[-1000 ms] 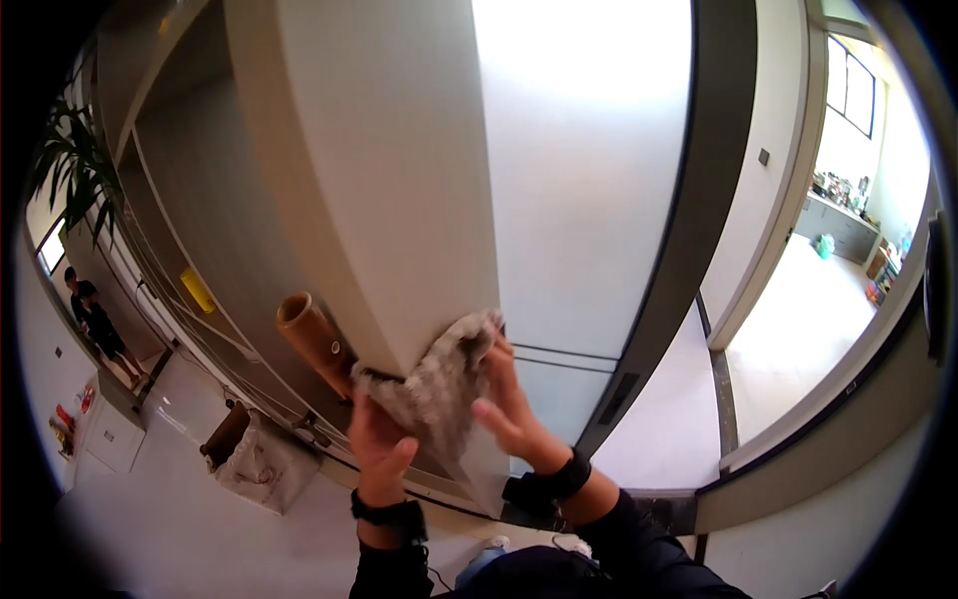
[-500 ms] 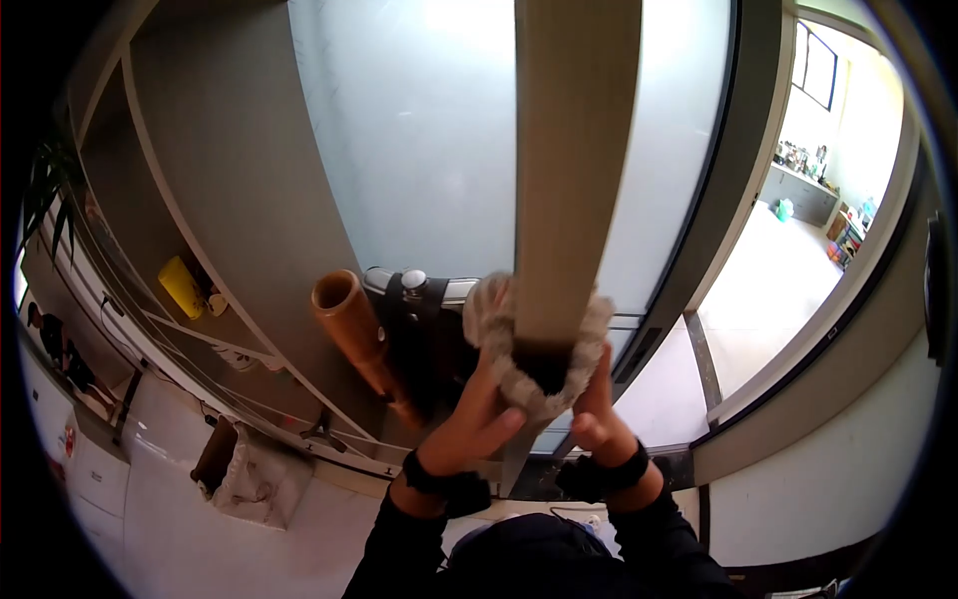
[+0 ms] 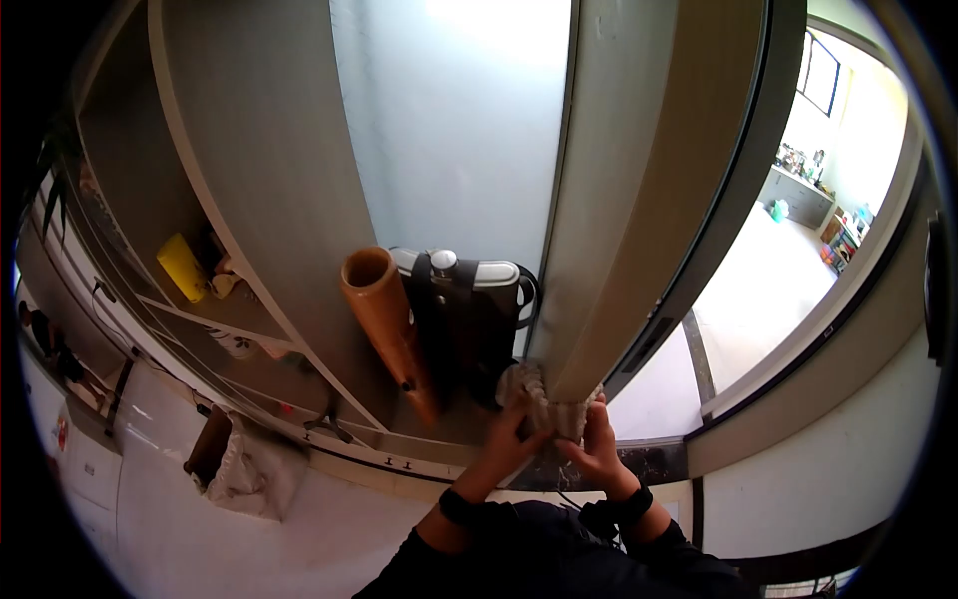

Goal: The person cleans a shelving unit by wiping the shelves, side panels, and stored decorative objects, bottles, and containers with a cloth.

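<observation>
Both hands grip a fluffy grey-beige cloth piece [image 3: 561, 414] with a thick, ruffled rim. It sits against the lower part of a tall beige wooden post or panel edge [image 3: 649, 240]; whether it wraps fully round cannot be seen. My left hand [image 3: 509, 431] closes on its left side, fingers partly hidden behind the cloth. On the right side my right hand [image 3: 601, 444] pinches the rim. Just left of the post stand a large black flask [image 3: 469, 324] with a silver cap and a brown bamboo tube [image 3: 384, 309], leaning slightly.
A shelf unit [image 3: 215, 190] at left holds a yellow object [image 3: 181, 268]. A pale fabric bin [image 3: 249, 474] is on the floor. At far left is another person [image 3: 62, 349]. A doorway [image 3: 758, 290] on the right leads to a bright room.
My hands and the fluffy cloth have moved down and slightly right along the post. The view has shifted, showing the flask and bamboo tube more fully.
</observation>
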Action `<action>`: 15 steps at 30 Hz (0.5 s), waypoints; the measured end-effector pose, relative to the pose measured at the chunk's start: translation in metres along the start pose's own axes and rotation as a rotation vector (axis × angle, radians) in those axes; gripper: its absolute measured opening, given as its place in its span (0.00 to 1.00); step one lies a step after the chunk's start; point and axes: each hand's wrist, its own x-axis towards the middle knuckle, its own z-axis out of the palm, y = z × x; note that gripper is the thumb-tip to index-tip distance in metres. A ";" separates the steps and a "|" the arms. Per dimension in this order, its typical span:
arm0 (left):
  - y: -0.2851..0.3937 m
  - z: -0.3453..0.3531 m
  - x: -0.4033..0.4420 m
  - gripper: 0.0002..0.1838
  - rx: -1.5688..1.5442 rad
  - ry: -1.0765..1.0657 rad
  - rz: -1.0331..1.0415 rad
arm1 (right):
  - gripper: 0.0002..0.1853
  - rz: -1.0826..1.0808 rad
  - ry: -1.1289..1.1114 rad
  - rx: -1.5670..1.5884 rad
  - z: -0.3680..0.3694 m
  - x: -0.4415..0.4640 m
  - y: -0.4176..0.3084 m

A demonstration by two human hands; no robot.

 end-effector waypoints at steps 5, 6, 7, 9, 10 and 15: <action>0.003 0.000 -0.003 0.20 0.143 0.078 0.133 | 0.26 0.201 -0.046 -0.070 0.001 -0.006 0.001; -0.001 0.003 -0.005 0.19 0.122 0.107 0.141 | 0.27 0.252 -0.056 -0.053 0.000 -0.011 0.011; -0.003 0.004 -0.008 0.19 0.103 0.138 0.144 | 0.27 0.306 -0.069 -0.031 0.001 -0.014 0.017; -0.004 0.000 -0.008 0.19 0.124 0.073 0.073 | 0.26 0.310 -0.056 -0.015 -0.001 -0.017 0.021; -0.003 -0.004 -0.007 0.19 0.145 0.010 0.009 | 0.26 0.295 -0.051 0.053 -0.002 -0.017 0.026; 0.004 -0.017 0.001 0.25 0.084 0.047 0.126 | 0.28 0.172 0.054 0.212 -0.004 -0.003 0.013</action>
